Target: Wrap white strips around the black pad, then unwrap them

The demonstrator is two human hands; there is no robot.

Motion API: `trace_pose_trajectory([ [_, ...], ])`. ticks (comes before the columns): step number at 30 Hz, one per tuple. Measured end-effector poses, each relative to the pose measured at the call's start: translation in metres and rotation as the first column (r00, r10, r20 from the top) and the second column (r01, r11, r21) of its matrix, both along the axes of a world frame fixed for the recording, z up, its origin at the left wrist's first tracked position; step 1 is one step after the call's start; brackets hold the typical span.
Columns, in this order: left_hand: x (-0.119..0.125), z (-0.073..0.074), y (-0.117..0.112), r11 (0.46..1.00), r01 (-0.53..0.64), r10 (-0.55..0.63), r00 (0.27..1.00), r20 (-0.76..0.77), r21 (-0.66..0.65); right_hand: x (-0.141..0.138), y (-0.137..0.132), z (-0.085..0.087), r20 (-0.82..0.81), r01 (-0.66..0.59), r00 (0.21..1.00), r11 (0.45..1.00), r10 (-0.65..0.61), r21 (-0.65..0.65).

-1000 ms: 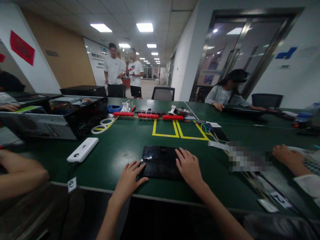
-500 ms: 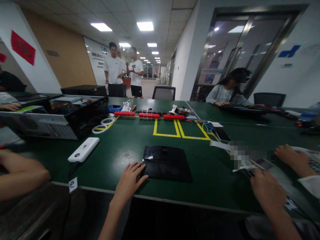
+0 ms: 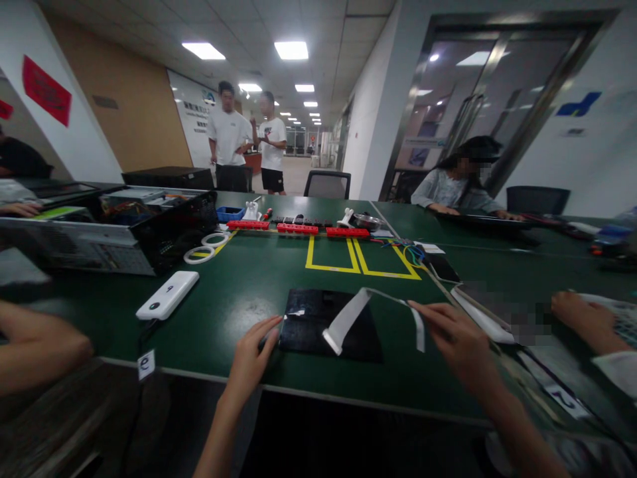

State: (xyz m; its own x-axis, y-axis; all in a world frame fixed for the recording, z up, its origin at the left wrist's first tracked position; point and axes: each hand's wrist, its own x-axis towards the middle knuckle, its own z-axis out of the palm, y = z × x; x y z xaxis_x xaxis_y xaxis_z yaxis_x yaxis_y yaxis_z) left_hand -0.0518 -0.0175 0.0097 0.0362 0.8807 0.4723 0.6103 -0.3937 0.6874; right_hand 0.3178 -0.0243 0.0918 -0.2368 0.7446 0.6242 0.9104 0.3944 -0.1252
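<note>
A flat black panel (image 3: 318, 332) lies on the green tabletop in front of me. My left hand (image 3: 256, 348) is at its left edge, thumb and fingers pinched together on that edge. In the air over the panel's right side hangs a pale grey ribbon cable (image 3: 348, 318) with a wide white connector at its lower end. The cable bends over at the top, and my right hand (image 3: 455, 342) pinches it near its other end, which dangles beside the fingertips.
An open computer case (image 3: 149, 232) stands at left, near white rings (image 3: 199, 255) and a white power strip (image 3: 168, 295). Red racks (image 3: 297, 230) line the back behind yellow tape outlines (image 3: 333, 269). A phone (image 3: 442, 269) lies at right. Neighbours' arms rest on both sides.
My right hand has come from the clutter at right towards the panel, bringing the ribbon cable. My left hand has slid slightly left, from spread over the panel's edge to pinching it.
</note>
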Motion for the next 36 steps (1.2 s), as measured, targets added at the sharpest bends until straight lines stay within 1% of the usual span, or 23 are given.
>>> trace_pose_trajectory([
  [3,0.002,0.004,-0.004,0.999,-0.032,0.031,0.995,0.095,0.007,-0.039,0.012,-0.020,0.030,-0.169,0.984,0.977,0.174,-0.134],
  [5,0.004,0.006,-0.007,1.000,-0.027,0.027,0.994,0.110,0.006,-0.059,0.020,-0.036,0.082,-0.229,0.965,0.955,0.248,-0.190],
  [7,0.008,0.007,-0.008,1.000,0.025,-0.025,0.998,0.059,0.004,-0.073,0.027,-0.049,0.143,-0.251,0.948,0.943,0.285,-0.218],
  [9,0.013,0.007,-0.008,0.993,0.118,-0.117,0.991,-0.057,0.005,-0.083,0.032,-0.056,0.197,-0.260,0.933,0.942,0.302,-0.214],
  [11,0.021,0.005,-0.007,0.981,0.195,-0.190,0.964,-0.187,0.012,-0.089,0.035,-0.058,0.235,-0.277,0.918,0.940,0.320,-0.199],
  [12,0.025,0.003,-0.007,0.977,0.213,-0.202,0.949,-0.243,0.020,-0.092,0.036,-0.058,0.250,-0.287,0.910,0.938,0.330,-0.194],
  [16,0.042,-0.002,-0.006,0.974,0.215,-0.167,0.890,-0.424,0.066,-0.099,0.037,-0.059,0.298,-0.313,0.885,0.931,0.358,-0.191],
  [20,0.053,-0.001,-0.010,0.974,0.212,-0.134,0.819,-0.557,0.077,-0.103,0.037,-0.061,0.345,-0.291,0.875,0.939,0.339,-0.183],
  [24,0.059,0.000,-0.015,0.972,0.219,-0.133,0.806,-0.576,0.082,-0.109,0.036,-0.060,0.402,-0.264,0.857,0.945,0.322,-0.195],
  [28,0.063,-0.003,-0.017,0.970,0.234,-0.153,0.802,-0.578,0.067,-0.113,0.033,-0.062,0.427,-0.226,0.856,0.954,0.292,-0.199],
  [36,0.063,-0.005,-0.017,0.977,0.209,-0.143,0.782,-0.607,0.039,-0.117,0.032,-0.061,0.428,-0.231,0.854,0.953,0.295,-0.197],
])
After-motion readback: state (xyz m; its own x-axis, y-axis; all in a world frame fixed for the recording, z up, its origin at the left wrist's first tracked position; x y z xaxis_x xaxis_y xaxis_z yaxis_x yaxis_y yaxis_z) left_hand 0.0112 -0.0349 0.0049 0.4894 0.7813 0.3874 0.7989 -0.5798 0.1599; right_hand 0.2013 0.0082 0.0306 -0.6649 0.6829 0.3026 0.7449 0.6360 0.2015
